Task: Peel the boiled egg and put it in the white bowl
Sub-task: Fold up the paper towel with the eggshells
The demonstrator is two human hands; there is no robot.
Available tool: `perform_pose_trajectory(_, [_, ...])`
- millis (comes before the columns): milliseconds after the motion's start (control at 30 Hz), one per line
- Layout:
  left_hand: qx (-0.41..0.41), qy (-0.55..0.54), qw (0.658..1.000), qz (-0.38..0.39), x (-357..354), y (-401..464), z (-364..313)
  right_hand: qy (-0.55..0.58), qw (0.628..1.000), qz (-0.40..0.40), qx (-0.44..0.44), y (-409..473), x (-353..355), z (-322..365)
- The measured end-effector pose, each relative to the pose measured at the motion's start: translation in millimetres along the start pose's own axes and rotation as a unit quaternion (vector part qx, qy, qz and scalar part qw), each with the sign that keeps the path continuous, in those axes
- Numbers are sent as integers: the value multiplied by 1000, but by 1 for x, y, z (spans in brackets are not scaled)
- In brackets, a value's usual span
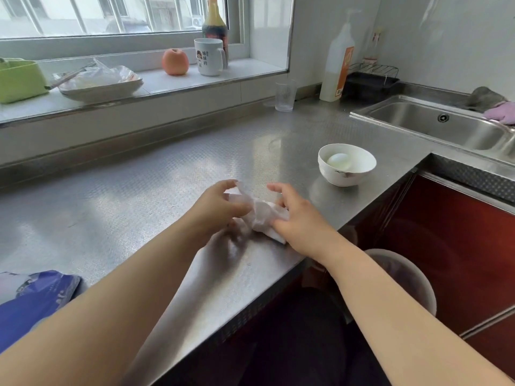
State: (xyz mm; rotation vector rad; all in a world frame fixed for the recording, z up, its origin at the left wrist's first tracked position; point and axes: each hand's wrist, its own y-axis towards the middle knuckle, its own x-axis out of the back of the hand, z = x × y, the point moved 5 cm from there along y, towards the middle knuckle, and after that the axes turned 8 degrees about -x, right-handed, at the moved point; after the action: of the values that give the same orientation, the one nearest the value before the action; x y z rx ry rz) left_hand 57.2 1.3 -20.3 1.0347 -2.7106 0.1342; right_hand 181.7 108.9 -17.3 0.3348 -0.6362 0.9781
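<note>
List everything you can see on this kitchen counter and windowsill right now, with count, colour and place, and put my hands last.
peeled boiled egg: one, white, inside the bowl
white ceramic bowl: one, white, counter right of the hands
crumpled paper tissue: one, white, counter edge between both hands
ribbed clear glass: one, clear, back of counter
tall pump bottle: one, white with orange label, beside the sink
steel sink: one, silver, right
round apple: one, orange-red, windowsill
printed mug: one, white, windowsill
dark sauce bottle: one, behind the mug
green plastic container: one, windowsill left
blue plastic bag: one, counter lower left
left hand: one, gripping the tissue
right hand: one, on the tissue
</note>
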Motion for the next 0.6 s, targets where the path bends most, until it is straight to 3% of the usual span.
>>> perform_pose_trajectory(200, [-120, 150, 981, 25, -41, 2, -37, 112, 992, -44, -47, -1, 32, -9])
perform_pose_trajectory(300, [-154, 205, 966, 36, -69, 6, -52, 172, 984, -23, -51, -14, 56, -16])
perform_pose_trajectory(400, [-129, 146, 978, 68, -101, 10, -62, 161, 985, 7, -63, -31, 78, -34])
perform_pose_trajectory(600, [10, -66, 980, 186, -184, 9, -67, -26, 977, -173, -120, -56, 124, -89])
